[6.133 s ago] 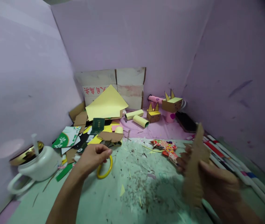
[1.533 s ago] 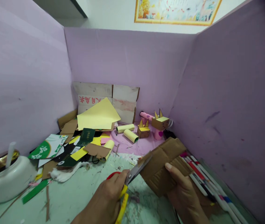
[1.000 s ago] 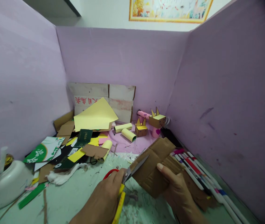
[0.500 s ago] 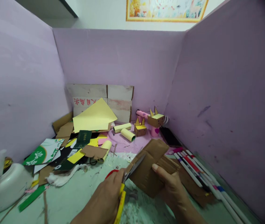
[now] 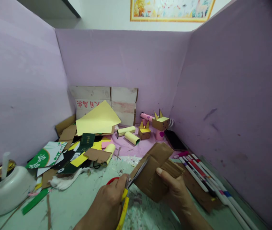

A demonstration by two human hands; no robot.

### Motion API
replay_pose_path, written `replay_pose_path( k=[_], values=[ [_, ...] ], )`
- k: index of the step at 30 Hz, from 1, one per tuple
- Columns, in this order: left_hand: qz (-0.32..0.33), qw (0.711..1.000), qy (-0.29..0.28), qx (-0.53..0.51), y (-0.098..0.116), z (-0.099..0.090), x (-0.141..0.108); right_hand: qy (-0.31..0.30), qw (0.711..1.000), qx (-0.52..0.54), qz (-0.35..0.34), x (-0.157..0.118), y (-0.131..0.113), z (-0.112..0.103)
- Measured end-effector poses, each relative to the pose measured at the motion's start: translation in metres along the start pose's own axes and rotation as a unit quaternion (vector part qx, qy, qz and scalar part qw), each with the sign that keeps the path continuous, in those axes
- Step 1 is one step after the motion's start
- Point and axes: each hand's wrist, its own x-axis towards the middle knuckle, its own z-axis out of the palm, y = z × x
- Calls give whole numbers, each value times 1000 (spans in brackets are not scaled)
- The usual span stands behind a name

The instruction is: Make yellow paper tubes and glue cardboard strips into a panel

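My left hand [image 5: 112, 198] is closed round a pair of scissors [image 5: 124, 201] with yellow and red handles. Their blades lie along the left part of a folded brown piece of cardboard [image 5: 147, 179], one blade showing on its face. My right hand [image 5: 174, 191] grips that cardboard at its right side, thumb on top and the other fingers hidden behind. Both hands are above the pale green tabletop [image 5: 78, 207]. Beyond the cardboard stand a small cardboard box with yellow pointed ears [image 5: 144, 132] and a similar eared box [image 5: 160, 123] on a pink tube.
Several markers [image 5: 205, 175] and a phone [image 5: 175, 140] lie at right, beside a brown cardboard strip [image 5: 195, 191]. Yellow paper rolls [image 5: 131, 138] lie at the back. Paper scraps [image 5: 86, 142], a white tissue [image 5: 66, 179] and a white pot [image 5: 6, 191] are at left. Purple walls [image 5: 124, 60] enclose the table.
Almost nothing differs. The view has shifted very slightly, and both hands keep their hold on the scissors and the cardboard in nearly the same place.
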Motion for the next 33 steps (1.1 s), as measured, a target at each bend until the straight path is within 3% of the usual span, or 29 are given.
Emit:
replay_pose_path(
  k=[5,11,15,23,33],
  values=[
    [17,1000,15,-3,0,3,2,3,1000,-1,-8,2,2,-1],
    [-34,999,-4,38,3,1,4,-31,999,-35,-15,-5,8,8],
    [-44,997,-10,63,2,-1,4,-17,999,-28,1,-10,9,14],
    [4,1000,-6,7,3,-9,4,-21,999,-28,10,-13,9,14],
    [60,993,91,48,-5,13,1,-10,999,-38,-4,-12,12,11]
  ],
)
